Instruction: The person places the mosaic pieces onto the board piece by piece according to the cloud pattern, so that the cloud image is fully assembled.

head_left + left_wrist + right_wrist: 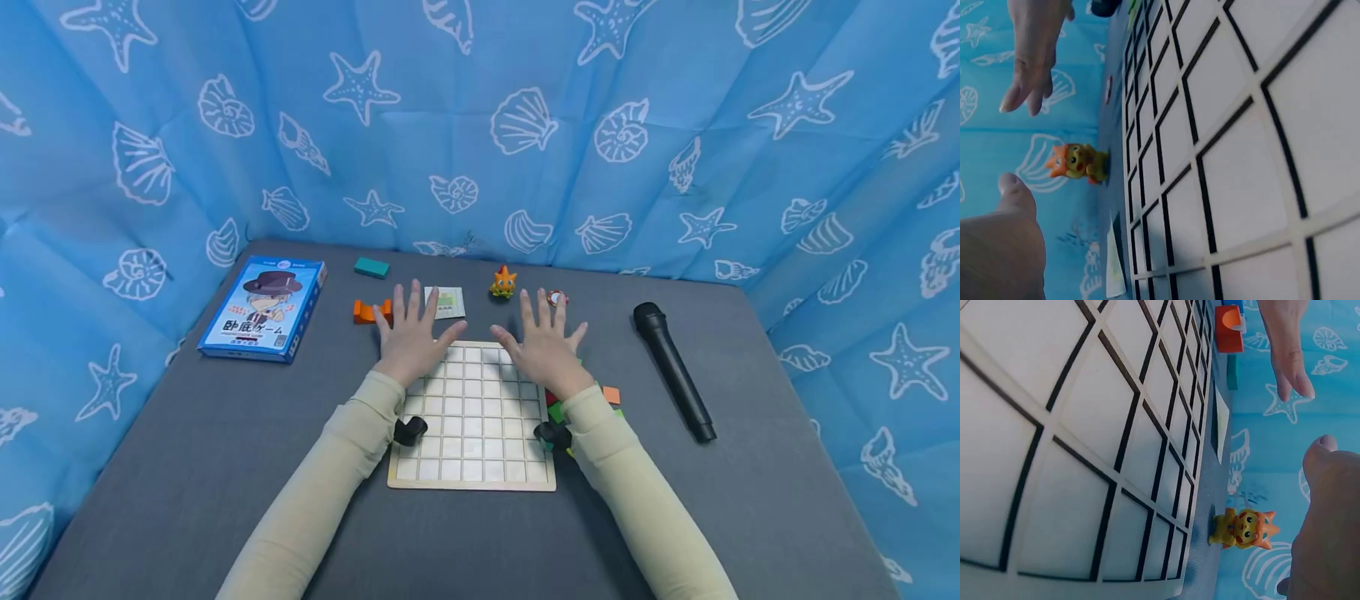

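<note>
Zero pieces occupy the gridded puzzle board: every visible white cell is bare in all three views, so by judgement the filling of the grid is not yet begun and all of it remains. The board lies flat at the middle of the grey surface, near edge toward the person. Left hand: palm down over the board's far left corner, fingers straight and spread, holding nothing. Right hand: palm down over the far right corner, fingers likewise straight and spread, holding nothing; whether either palm touches the board cannot be told. Loose coloured blocks, orange, green and red, lie just beside the board's right edge, partly hidden under the right forearm. An orange block lies left of the left hand; a teal block lies farther back. A small printed card lies just beyond the board between the hands. An orange-and-yellow toy figure stands upright behind the card, near the backdrop. A small round red-and-white item sits beyond the right fingertips; its kind is unclear. A blue game box lies well to the left. A black microphone lies well to the right. A blue seashell-print cloth encloses the surface.
</note>
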A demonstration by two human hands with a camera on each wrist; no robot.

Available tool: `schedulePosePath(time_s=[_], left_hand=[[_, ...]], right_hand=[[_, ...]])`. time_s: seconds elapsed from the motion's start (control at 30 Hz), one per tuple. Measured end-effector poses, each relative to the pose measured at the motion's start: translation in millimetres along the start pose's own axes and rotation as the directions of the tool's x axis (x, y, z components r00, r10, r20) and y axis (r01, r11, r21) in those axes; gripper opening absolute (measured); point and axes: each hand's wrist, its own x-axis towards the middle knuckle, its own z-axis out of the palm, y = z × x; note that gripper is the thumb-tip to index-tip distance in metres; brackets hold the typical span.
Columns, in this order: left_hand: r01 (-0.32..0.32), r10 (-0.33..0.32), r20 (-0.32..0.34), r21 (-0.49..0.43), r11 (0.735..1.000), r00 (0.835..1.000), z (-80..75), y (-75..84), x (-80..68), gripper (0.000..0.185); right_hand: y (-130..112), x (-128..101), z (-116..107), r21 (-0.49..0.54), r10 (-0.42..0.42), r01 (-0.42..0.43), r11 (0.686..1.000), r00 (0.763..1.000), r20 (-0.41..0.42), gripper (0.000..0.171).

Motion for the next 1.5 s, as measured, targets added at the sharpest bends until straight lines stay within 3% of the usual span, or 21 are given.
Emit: schedulePosePath(time_s=[0.13,0.27,0.43,0.6,0.77,0.9,1.1,1.33,1.5], left_hand=[[-0.002,0.002,0.019,-0.043,0.999,1.000,-2.8,-2.0,-4.8,0.087],[-0.026,0.037,0.097,-0.116,0.993,0.995,-11.1,-11.8,-20.7,0.083],[-0.097,0.142,0.200,-0.217,0.971,0.970,-15.6,-38.0,-50.8,0.074],[-0.102,0.197,0.242,-0.356,0.929,0.950,-7.9,-62.6,-76.3,0.072],[-0.112,0.208,0.177,-0.439,0.892,0.962,1.1,-73.8,-84.4,0.069],[-0.136,0.204,0.118,-0.427,0.894,0.972,8.3,-77.2,-83.5,0.066],[-0.168,0.194,0.033,-0.380,0.909,0.980,17.3,-83.2,-81.5,0.053],[-0.248,0.250,-0.036,-0.326,0.912,0.968,26.5,-87.7,-77.8,0.048],[-0.257,0.244,-0.079,-0.293,0.921,0.966,30.3,-86.0,-78.7,0.046]], right_hand=[[2.2,-2.4,-3.2,0.035,0.000,-0.002,0.999,0.999,0.050,0.091],[4.7,-15.0,-15.9,0.121,-0.030,0.022,0.992,0.998,0.063,0.083],[20.5,-37.7,-33.1,0.114,-0.065,0.062,0.991,0.998,0.022,0.061],[45.8,-48.4,-33.2,0.084,-0.103,0.095,0.992,0.990,0.096,0.045],[60.5,-46.0,-26.9,0.082,-0.122,0.113,0.990,0.985,0.121,0.040],[64.2,-43.9,-24.1,0.054,-0.087,0.083,0.995,0.992,0.088,0.036],[62.7,-38.6,-20.9,0.027,-0.125,0.124,0.992,0.990,0.069,0.029],[59.9,-40.1,-18.1,-0.002,-0.088,0.089,0.996,0.988,0.124,0.026],[60.1,-39.3,-13.9,-0.016,-0.056,0.058,0.998,0.992,0.111,0.026]])
